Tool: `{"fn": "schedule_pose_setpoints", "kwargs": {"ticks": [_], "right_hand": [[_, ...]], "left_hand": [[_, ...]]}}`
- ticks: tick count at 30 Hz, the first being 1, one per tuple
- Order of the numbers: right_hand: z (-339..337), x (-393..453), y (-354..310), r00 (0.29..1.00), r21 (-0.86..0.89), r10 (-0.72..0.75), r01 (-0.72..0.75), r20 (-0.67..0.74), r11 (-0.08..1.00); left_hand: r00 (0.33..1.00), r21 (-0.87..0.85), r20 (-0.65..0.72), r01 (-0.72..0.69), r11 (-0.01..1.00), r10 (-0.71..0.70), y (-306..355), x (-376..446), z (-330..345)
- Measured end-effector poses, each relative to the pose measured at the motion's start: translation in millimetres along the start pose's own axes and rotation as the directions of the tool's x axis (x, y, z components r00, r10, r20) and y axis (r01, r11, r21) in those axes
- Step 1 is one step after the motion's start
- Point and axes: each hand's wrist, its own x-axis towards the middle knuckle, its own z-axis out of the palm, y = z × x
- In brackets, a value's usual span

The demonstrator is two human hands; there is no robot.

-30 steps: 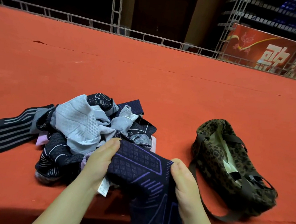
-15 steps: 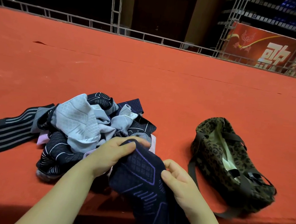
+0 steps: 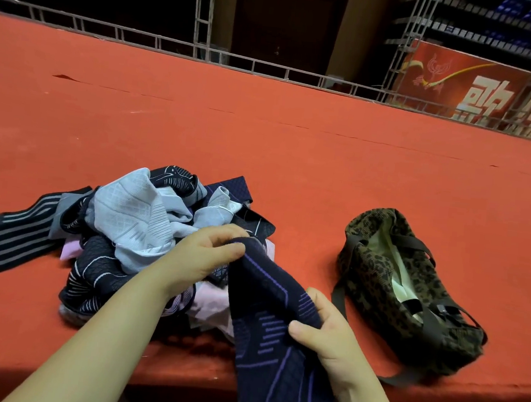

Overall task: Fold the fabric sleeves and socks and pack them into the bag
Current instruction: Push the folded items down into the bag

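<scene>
A dark navy sleeve with purple lines (image 3: 273, 324) hangs over the near edge of the red surface. My left hand (image 3: 207, 253) pinches its top end above the pile. Lower down, my right hand (image 3: 326, 333) grips its right side. Behind my hands lies a heap of sleeves and socks (image 3: 132, 220) in pale grey, black and pink. A leopard-print bag (image 3: 377, 276) sits to the right, its mouth open and a pale lining showing.
A black sleeve with grey stripes (image 3: 7, 237) lies flat at the left of the heap. The red carpeted surface (image 3: 295, 145) stretches far back to a metal railing (image 3: 238, 62). Its near edge runs just under my forearms.
My left hand has gone from a flat hold to a pinch on the sleeve's top end and lifted it. My right hand slid down its side. The sleeve now hangs narrower.
</scene>
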Motion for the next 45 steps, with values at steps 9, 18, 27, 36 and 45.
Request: {"fn": "schedule_pose_setpoints", "kwargs": {"ticks": [9,18,27,36,45], "right_hand": [[8,-2,-5,0.995,-0.151,-0.026,0.040,0.092,0.988],[1,-3,-6,0.999,-0.049,-0.039,0.038,-0.018,0.998],[-7,-2,-14,0.955,0.052,-0.130,0.149,-0.266,0.987],[-21,-5,-9,0.851,-0.255,-0.104,-0.036,-0.515,0.966],[-32,-21,-21,0.949,-0.314,-0.048,-0.055,-0.311,0.948]], "left_hand": [[0.950,-0.019,0.205,0.246,0.969,-0.237,1,-6,1],[0.977,0.033,-0.057,0.208,0.978,-0.206,5,12,21],[0.868,-0.262,-0.126,0.437,0.860,-0.480,-17,-10,33],[0.946,-0.381,-0.120,0.236,0.894,-0.301,-32,-23,67],[0.983,0.103,-0.141,0.133,0.986,-0.118,-22,-7,54]]}}
